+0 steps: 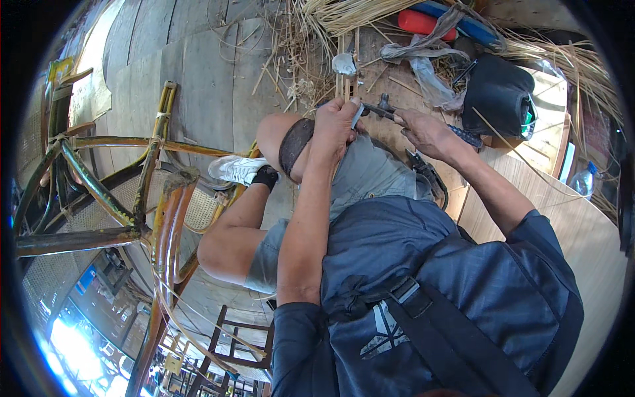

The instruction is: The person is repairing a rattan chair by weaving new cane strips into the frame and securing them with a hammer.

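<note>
My left hand (336, 127) is closed near my raised knee, its thumb and fingers pinched around a flat pale, blade-like strip (358, 116). Thin light-coloured cane strips (342, 86) run away from those fingers, with a whitish crumpled lump (344, 64) over them. My right hand (428, 134) wraps round a dark metal tool that looks like a hammer (383, 106). Its head points toward my left hand, close to the fingertips. Behind the right wrist shows a dark blue textured piece (466, 136), perhaps its grip. Whether the tool touches the strip I cannot tell.
Bundled cane strands (350, 14) and loose shavings cover the far floor. A red bottle-shaped thing (423, 24), crumpled plastic bag (430, 69) and black pouch (497, 96) lie far right. A bent cane furniture frame (175, 212) stands left. A plastic bottle (583, 180) is at right.
</note>
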